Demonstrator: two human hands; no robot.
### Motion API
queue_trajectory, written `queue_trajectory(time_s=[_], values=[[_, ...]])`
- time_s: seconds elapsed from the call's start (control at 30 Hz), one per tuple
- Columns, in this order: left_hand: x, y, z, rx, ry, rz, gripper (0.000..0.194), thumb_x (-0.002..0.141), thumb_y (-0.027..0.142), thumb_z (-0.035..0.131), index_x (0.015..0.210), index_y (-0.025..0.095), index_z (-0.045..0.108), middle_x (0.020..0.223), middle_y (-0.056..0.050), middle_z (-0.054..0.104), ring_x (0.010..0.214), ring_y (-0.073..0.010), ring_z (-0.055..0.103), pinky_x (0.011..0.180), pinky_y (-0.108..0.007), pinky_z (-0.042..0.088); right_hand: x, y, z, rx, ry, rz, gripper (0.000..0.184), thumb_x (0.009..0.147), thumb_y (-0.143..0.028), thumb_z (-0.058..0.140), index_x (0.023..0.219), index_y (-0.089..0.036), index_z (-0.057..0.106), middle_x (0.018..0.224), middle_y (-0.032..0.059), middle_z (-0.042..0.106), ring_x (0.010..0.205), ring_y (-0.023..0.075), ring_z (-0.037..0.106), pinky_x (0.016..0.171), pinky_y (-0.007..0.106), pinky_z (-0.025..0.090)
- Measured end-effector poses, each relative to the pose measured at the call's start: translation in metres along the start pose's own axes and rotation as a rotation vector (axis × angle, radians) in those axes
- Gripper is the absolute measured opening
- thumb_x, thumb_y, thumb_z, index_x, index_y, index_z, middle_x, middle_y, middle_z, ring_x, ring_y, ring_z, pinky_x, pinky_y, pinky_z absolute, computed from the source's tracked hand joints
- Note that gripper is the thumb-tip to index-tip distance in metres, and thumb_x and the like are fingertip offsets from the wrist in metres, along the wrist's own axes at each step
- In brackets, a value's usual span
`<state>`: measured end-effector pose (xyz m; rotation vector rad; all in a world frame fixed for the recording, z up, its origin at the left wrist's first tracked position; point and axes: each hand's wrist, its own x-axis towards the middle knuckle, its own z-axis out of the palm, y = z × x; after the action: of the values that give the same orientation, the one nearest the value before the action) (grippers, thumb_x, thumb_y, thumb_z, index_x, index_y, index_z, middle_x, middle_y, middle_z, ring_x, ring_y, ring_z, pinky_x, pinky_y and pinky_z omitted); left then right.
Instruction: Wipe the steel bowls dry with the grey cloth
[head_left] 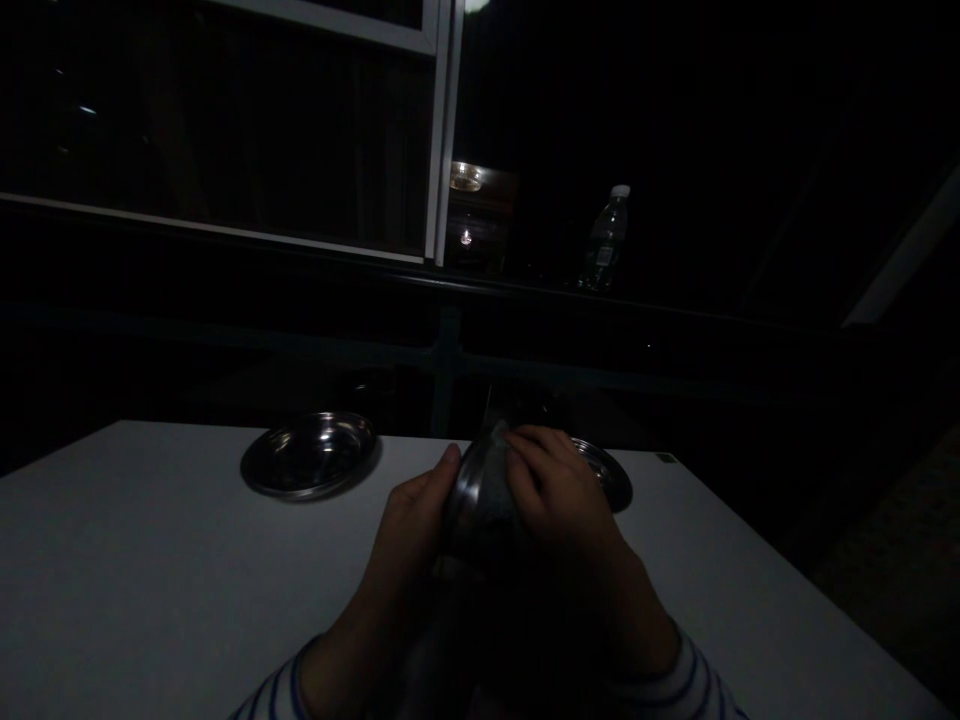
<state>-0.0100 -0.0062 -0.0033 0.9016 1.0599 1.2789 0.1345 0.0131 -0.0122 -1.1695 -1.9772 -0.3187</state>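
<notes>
Between my hands a shiny metal dish (pixel 466 490) is held tilted on its edge above the table; in the dim light I cannot tell if it is a plate or a bowl. My left hand (pixel 409 520) grips its left side, thumb up along the rim. The closed fingers of my right hand (pixel 559 490) press a greyish cloth (pixel 495 485) against the dish's right side. A metal plate (pixel 311 455) lies on the table to the left. Partly hidden behind my right hand is another metal plate (pixel 611 475).
The white table (pixel 187 570) has its far edge just beyond the plates. Past it, a clear bottle (pixel 604 240) with a white cap stands on a dark ledge by a window frame (pixel 442 130). Most of the surroundings are too dark to make out.
</notes>
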Motion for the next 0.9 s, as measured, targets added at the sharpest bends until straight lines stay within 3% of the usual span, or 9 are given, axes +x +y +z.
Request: queue_trajectory(time_s=[0.07,0.27,0.33,0.47,0.53,0.77,0.83,0.9], values=[[-0.002,0.002,0.001,-0.03,-0.008,0.003,0.039,0.066,0.049,0.062,0.045,0.017,0.052,0.04,0.003,0.045,0.038,-0.0087,0.037,0.039,-0.021,0.029,0.0,0.003,-0.004,0.029,-0.031,0.001,0.028,0.087,-0.021,0.043,0.105,-0.015,0.063,0.102,0.0076,0.061,0.094,0.0191,0.053,0.081,0.034,0.045],[0.002,0.0,-0.005,-0.023,0.064,0.056,0.034,0.066,0.047,0.063,0.053,0.016,0.057,0.046,0.003,0.051,0.044,-0.0101,0.044,0.044,-0.021,0.033,-0.003,-0.013,0.002,0.064,-0.024,-0.342,0.022,0.083,-0.022,0.05,0.099,-0.021,0.065,0.106,0.0046,0.061,0.097,0.0209,0.05,0.082,0.036,0.043],[0.004,-0.001,-0.005,-0.009,0.054,0.064,0.035,0.066,0.048,0.063,0.052,0.016,0.056,0.046,0.003,0.05,0.044,-0.0099,0.042,0.044,-0.021,0.032,-0.003,-0.014,0.004,0.075,-0.005,-0.304,0.022,0.084,-0.022,0.049,0.098,-0.02,0.066,0.104,0.0047,0.062,0.096,0.0208,0.05,0.082,0.036,0.043],[0.002,-0.001,-0.003,0.016,0.004,0.049,0.038,0.067,0.048,0.062,0.048,0.016,0.053,0.043,0.003,0.048,0.043,-0.0097,0.04,0.042,-0.021,0.031,0.001,-0.002,0.001,0.079,0.01,-0.037,0.025,0.085,-0.019,0.044,0.1,-0.013,0.064,0.099,0.008,0.063,0.092,0.0198,0.053,0.08,0.035,0.044],[0.0,0.0,-0.002,0.021,0.009,0.048,0.037,0.066,0.047,0.063,0.048,0.016,0.054,0.043,0.002,0.048,0.043,-0.0098,0.041,0.042,-0.021,0.032,0.002,0.003,0.0,0.085,-0.008,0.011,0.026,0.085,-0.018,0.043,0.101,-0.013,0.064,0.099,0.0083,0.063,0.092,0.0192,0.053,0.081,0.034,0.044],[0.009,-0.004,-0.009,-0.058,0.076,0.024,0.039,0.063,0.054,0.063,0.058,0.015,0.059,0.049,0.002,0.054,0.047,-0.0108,0.048,0.046,-0.022,0.037,-0.004,-0.013,0.008,0.129,-0.061,-0.402,0.02,0.085,-0.024,0.05,0.099,-0.022,0.065,0.106,0.004,0.061,0.1,0.0192,0.049,0.083,0.034,0.042],[0.011,-0.006,-0.01,-0.066,0.077,0.036,0.04,0.063,0.054,0.063,0.06,0.015,0.061,0.051,0.002,0.054,0.048,-0.0105,0.049,0.046,-0.021,0.038,-0.004,-0.014,0.01,0.124,-0.05,-0.41,0.02,0.085,-0.024,0.05,0.099,-0.022,0.064,0.108,0.0034,0.06,0.101,0.019,0.049,0.084,0.034,0.041],[0.011,-0.007,-0.009,-0.051,0.066,0.045,0.039,0.064,0.053,0.063,0.059,0.014,0.061,0.049,0.002,0.054,0.046,-0.0096,0.047,0.044,-0.02,0.036,-0.003,-0.011,0.009,0.105,-0.027,-0.327,0.023,0.085,-0.022,0.048,0.102,-0.02,0.063,0.109,0.0047,0.06,0.1,0.0198,0.049,0.085,0.035,0.042]])
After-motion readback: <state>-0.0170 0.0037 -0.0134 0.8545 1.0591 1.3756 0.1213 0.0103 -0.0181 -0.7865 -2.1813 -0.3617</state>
